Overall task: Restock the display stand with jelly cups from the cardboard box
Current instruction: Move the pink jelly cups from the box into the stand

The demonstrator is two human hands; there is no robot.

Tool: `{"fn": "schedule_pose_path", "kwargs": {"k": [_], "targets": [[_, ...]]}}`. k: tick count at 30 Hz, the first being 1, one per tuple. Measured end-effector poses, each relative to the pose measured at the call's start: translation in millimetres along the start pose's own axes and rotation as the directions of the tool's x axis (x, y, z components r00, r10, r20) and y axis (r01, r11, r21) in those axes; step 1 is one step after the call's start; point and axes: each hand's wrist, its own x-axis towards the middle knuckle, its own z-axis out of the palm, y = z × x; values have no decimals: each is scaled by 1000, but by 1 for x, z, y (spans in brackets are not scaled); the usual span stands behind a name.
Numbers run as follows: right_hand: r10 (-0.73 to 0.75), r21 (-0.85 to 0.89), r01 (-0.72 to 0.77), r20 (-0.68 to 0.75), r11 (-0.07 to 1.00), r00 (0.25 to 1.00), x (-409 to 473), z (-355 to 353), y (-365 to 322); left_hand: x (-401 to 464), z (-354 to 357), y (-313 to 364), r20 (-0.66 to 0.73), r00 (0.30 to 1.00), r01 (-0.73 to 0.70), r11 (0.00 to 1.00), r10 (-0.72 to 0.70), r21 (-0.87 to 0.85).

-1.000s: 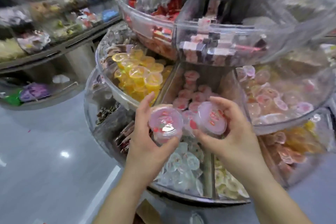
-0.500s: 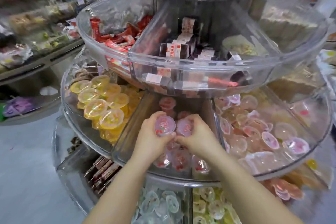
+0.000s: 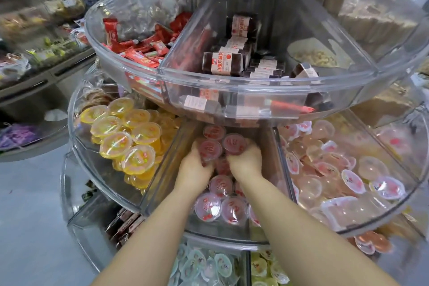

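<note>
Overhead, the tiered clear display stand (image 3: 255, 97) fills the view; its middle tier's centre compartment (image 3: 162, 183) holds red jelly cups. Both arms reach into it. Left hand (image 3: 193, 169) has its fingers curled around one red jelly cup (image 3: 210, 149); right hand (image 3: 245, 160) likewise grips another (image 3: 234, 143), the two cups touching, resting atop the pile (image 3: 220, 206).

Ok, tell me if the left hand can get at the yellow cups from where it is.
Probably not directly: the left hand is down in the red-cup bin holding a red cup, and a clear divider separates it from the yellow cups; it must lift over.
</note>
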Motion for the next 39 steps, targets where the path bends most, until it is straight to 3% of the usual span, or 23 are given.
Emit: {"fn": "schedule_pose_path", "kwargs": {"k": [4, 7, 12, 16, 23, 32, 39], "targets": [[-20, 17, 22, -96, 1000, 995, 4, 3, 4, 1, 2, 1, 5, 1000, 7, 998, -7, 59], [36, 42, -32, -94, 999, 995, 8, 4, 5, -3, 1, 4, 24, 999, 25, 993, -28, 113], [5, -10, -6, -101, 1000, 995, 11, 5, 10, -8, -1, 8, -47, 998, 49, 979, -40, 199], [0, -55, -4, -61, 998, 998, 13, 5, 9, -13, -6, 9, -94, 996, 19, 984, -2, 179], [-13, 60, 18, -85, 998, 996, 12, 0, 11, -11, -5, 5, -119, 993, 8, 984, 13, 177], [-15, 69, 10, 68, 998, 998, -19, -11, 9, -19, -8, 9, -124, 992, 37, 989, -19, 146], [-133, 45, 125, 390, 991, 911, -40, -3, -7, -26, -12, 6, 22, 996, 85, 995, -84, -45]]}}
